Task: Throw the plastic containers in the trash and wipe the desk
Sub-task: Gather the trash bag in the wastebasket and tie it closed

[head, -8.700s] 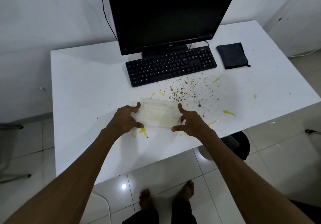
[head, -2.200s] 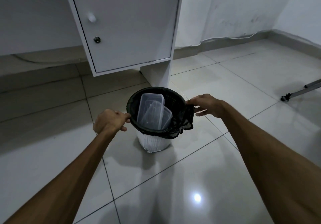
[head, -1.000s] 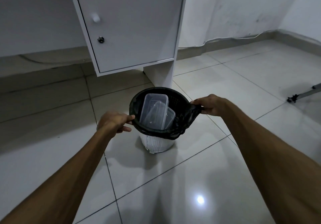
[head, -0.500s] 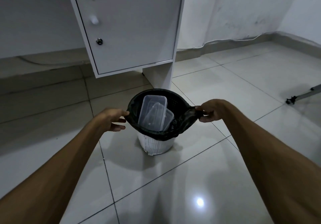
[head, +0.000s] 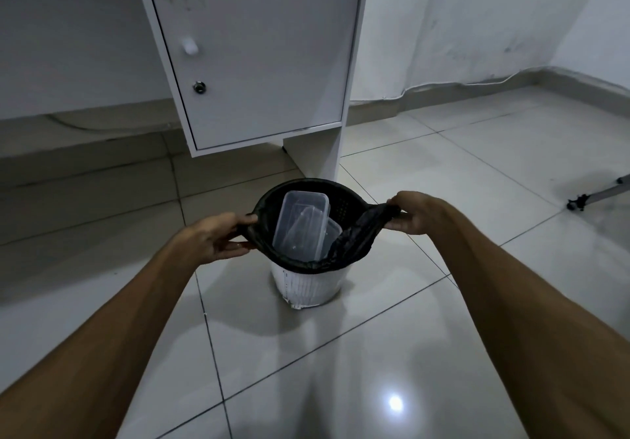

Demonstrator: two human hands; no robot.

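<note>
I see both hands at the trash bin (head: 312, 290), which stands on the tiled floor (head: 341, 370) just in front of the desk cabinet (head: 252, 63).

1. Left hand (head: 218, 239): fingers pressed together on the black bag liner (head: 354, 237) at the left edge of the bin rim. The pinch holds that side of the liner against the rim.
2. Right hand (head: 414, 213): fingers pinching a bunched flap of the liner, drawn out past the right edge of the rim. The flap is off the rim on that side; the liner sags across the near-right part of the opening.
3. Plastic containers (head: 301, 225): already in the bin, approx. two clear pieces, one tall and leaning upright toward the far-left wall, a second tucked behind it to the right. They stand on end, prob. because the opening is narrower than their length.

Judgement: the opposed pull keeps the bag mouth spread so the containers settle and the liner can be reseated over the rim. Disposal looks done. The wipe step remains; the desk top is out of view.

Risk: the thin liner may slip off the left edge if the right pull is too hard.
</note>
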